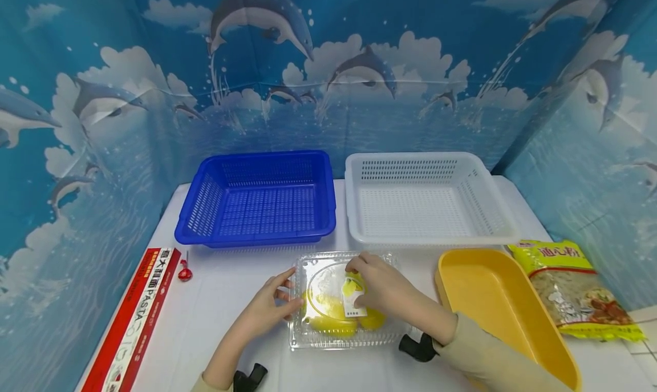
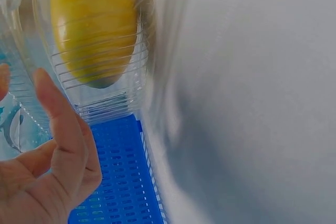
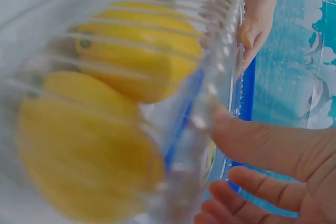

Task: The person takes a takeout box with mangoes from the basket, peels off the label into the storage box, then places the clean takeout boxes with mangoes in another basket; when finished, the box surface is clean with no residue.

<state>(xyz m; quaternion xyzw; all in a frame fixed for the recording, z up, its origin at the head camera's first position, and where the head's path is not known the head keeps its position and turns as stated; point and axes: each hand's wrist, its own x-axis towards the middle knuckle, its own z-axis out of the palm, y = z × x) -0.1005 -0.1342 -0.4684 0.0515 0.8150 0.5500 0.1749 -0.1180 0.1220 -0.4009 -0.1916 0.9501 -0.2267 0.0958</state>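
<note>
A clear plastic clamshell box [image 1: 303,339] lies closed-looking on the white table in the head view. Through its ribbed walls show yellow fruits like lemons [image 3: 89,150], one with a green stem end. On the lid is a small label [image 1: 350,292] with a yellow fruit picture. My left hand [image 1: 274,302] is at the box's left edge, fingers and thumb apart, touching or nearly touching the rim. My right hand [image 1: 382,283] rests over the lid, thumb and loosely bent fingers on either side of the label. Its palm is hidden in the head view.
A blue basket [image 1: 256,237] and a white basket [image 1: 436,239] stand behind the box. To the right are a yellow tray [image 1: 493,300] and a pasta bag [image 1: 575,289]. At left lie a red PASTA box [image 1: 136,318] and a red-wrapped lollipop [image 1: 185,272].
</note>
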